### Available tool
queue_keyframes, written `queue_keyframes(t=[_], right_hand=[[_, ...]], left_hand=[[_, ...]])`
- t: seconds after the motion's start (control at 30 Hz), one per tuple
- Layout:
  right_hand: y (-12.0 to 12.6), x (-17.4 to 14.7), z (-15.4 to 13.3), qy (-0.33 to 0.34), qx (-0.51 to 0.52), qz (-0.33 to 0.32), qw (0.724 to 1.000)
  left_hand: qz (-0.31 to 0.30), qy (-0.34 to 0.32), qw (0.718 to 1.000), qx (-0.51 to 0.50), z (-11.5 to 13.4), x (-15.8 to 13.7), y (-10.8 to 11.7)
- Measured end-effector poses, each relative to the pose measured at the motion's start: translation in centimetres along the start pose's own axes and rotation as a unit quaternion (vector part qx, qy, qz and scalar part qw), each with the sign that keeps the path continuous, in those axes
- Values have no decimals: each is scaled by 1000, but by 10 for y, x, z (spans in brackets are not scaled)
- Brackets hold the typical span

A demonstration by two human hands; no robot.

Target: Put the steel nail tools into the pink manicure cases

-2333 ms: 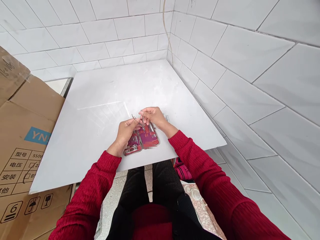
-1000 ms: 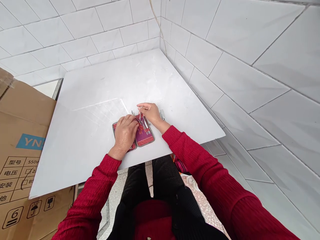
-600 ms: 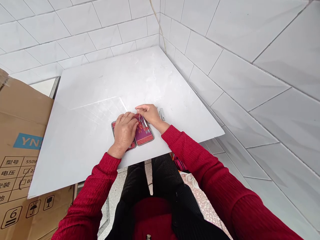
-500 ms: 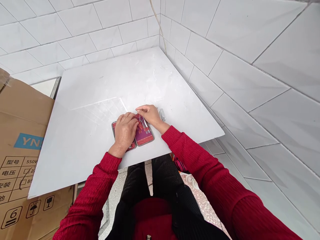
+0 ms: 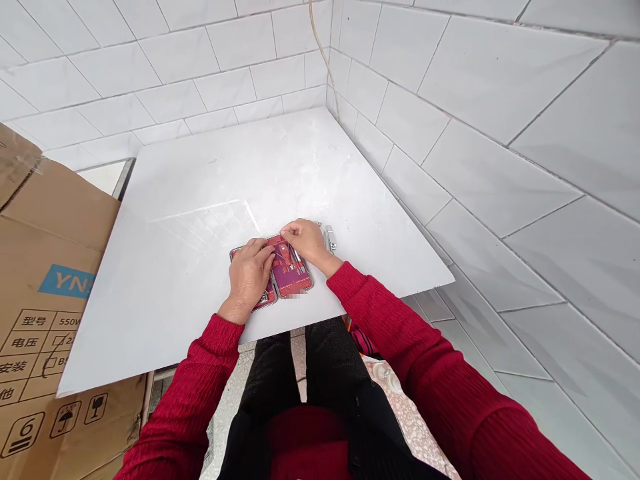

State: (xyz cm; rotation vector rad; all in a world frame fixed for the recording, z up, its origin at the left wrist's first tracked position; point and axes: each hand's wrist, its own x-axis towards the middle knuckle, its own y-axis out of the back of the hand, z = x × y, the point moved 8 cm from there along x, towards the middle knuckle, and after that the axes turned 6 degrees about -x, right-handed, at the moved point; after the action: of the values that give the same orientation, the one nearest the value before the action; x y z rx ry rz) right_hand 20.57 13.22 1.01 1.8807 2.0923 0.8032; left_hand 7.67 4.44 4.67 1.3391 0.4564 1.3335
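An opened manicure case (image 5: 287,284) with a red and purple lining lies near the table's front edge. Slim metal tools (image 5: 299,262) sit in loops in its right half. My left hand (image 5: 249,272) is bent over the left half, gripping the case by the middle fold and covering most of that half. At the top of the right half, my right hand (image 5: 306,238) has thumb and forefinger pinched together; whatever is between them is too small to make out. Just right of that hand, a silver nail clipper (image 5: 330,238) lies on the table.
The white tabletop (image 5: 200,180) reaches back to a corner of tiled walls (image 5: 415,100). A thin cable (image 5: 320,47) hangs down in that corner. Large cardboard boxes (image 5: 55,227) stand against the table's left side. A patterned seat (image 5: 400,407) shows below, at the right.
The camera view has shifted slightly. My right hand stays pinched at the top of the case's right half, now uncovering more of the lining and tools. My left hand stays on the case.
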Motion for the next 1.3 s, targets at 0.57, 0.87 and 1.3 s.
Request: queue_keyframes(t=[0.57,0.87,1.3], right_hand=[[71,11,9,-43,-364,-29,930],[56,12,3,-6,-473,-88,877],[52,10,-9,13,-286,-90,954]], left_hand=[[8,-11,1000,-26,-8,6,-5],[3,-20,1000,-12,-7,7,-5],[-2,-28,999,-21,-7,5,-6]])
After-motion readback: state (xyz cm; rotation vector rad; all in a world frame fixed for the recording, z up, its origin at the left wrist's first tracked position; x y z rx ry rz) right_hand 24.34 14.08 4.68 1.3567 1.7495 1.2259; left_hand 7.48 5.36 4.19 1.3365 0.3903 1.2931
